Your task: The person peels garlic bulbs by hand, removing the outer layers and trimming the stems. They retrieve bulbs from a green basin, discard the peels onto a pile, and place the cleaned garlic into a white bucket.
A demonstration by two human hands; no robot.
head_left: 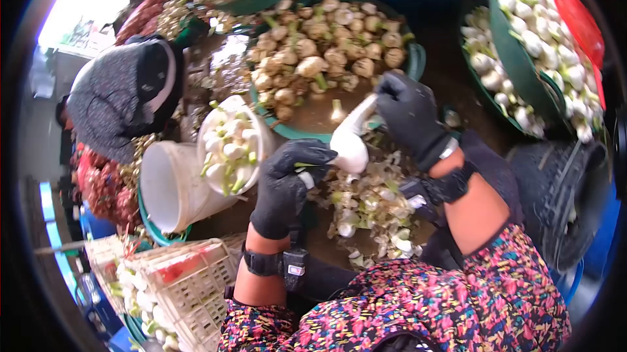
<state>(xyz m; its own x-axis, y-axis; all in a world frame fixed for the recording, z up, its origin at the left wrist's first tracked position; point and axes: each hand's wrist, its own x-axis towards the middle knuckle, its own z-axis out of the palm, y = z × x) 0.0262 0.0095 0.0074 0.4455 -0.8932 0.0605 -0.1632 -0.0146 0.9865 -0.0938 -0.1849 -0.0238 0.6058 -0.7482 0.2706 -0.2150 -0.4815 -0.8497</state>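
Note:
A white garlic bulb [351,151] with a long pale stem is held between my two black-gloved hands, above a pile of papery peelings [369,205]. My right hand [411,113] is closed around the upper end of the stem. My left hand [287,179] pinches at the lower left side of the bulb; a small green-and-white piece shows at its fingers, too small to name. Just beyond, a green tub [300,134] holds many brownish unpeeled bulbs [326,45], and one small bulb [337,112] lies apart on its bare floor.
At left a white bucket [171,185] lies tipped beside another bucket of peeled garlic [232,146]. A person in a dark hood [124,94] bends beyond them. A cream plastic crate [192,287] stands lower left. Green baskets [516,51] of white bulbs and a red scoop [581,29] are at right.

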